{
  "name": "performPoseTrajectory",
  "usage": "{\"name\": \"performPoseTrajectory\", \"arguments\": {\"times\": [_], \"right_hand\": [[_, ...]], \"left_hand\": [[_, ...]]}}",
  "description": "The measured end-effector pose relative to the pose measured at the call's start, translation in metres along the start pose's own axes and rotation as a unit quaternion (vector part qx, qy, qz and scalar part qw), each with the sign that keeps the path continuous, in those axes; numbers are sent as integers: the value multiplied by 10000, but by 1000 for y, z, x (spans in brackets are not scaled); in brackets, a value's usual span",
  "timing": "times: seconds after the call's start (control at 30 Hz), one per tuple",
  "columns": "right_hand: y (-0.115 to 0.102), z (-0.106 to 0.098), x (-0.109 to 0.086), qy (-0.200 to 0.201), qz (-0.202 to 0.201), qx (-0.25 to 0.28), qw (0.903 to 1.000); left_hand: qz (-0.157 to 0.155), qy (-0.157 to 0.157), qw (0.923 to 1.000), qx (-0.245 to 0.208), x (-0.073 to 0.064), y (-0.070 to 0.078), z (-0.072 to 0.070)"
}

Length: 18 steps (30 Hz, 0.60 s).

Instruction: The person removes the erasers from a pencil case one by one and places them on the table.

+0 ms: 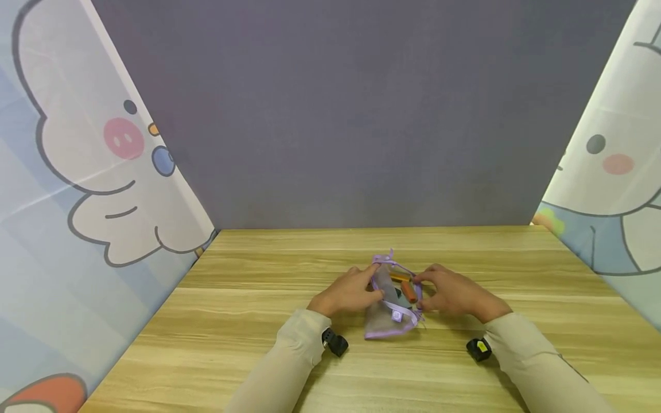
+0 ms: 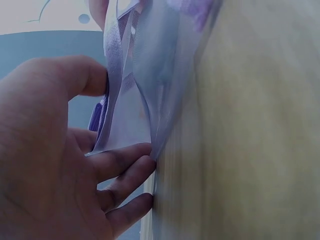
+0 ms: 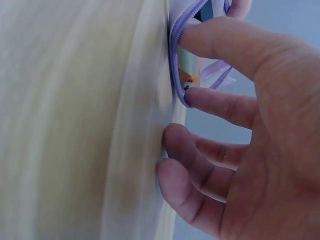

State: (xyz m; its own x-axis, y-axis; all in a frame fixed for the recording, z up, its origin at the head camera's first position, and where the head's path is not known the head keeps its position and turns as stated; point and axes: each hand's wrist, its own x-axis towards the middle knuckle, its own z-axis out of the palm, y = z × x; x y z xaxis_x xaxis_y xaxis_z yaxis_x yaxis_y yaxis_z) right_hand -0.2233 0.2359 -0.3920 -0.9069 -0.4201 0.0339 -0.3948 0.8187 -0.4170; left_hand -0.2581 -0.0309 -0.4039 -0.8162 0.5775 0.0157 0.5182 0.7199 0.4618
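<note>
A see-through mesh pouch (image 1: 382, 324) with purple zip edging lies on the table, its mouth spread open. Inside it show an orange cylinder (image 1: 409, 291), a yellow-orange stick-like piece (image 1: 400, 277) and some dark and greenish things, partly covered by the mesh. My left hand (image 1: 352, 291) holds the pouch's left edge, thumb on the purple band (image 2: 114, 75) and other fingers against the mesh. On the opposite side, my right hand (image 1: 457, 292) grips the zip edge (image 3: 175, 55) between thumb and index finger, the remaining fingers loosely curled near the tabletop.
The wood-grain table (image 1: 248, 275) extends around the pouch on all sides. A grey panel (image 1: 351, 115) stands along its back edge, with cartoon-printed cloths (image 1: 77, 189) at left and right. Each wrist wears a black strapped device (image 1: 337, 343).
</note>
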Motion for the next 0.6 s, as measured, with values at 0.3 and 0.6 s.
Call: {"name": "performPoseTrajectory", "arguments": {"times": [0.3, 0.6], "right_hand": [[0, 1, 0, 24, 18, 91, 10000], [2, -1, 1, 76, -296, 282, 9991]], "left_hand": [[160, -112, 9997, 125, -2, 0, -2], [184, -91, 9997, 101, -3, 0, -1]]}}
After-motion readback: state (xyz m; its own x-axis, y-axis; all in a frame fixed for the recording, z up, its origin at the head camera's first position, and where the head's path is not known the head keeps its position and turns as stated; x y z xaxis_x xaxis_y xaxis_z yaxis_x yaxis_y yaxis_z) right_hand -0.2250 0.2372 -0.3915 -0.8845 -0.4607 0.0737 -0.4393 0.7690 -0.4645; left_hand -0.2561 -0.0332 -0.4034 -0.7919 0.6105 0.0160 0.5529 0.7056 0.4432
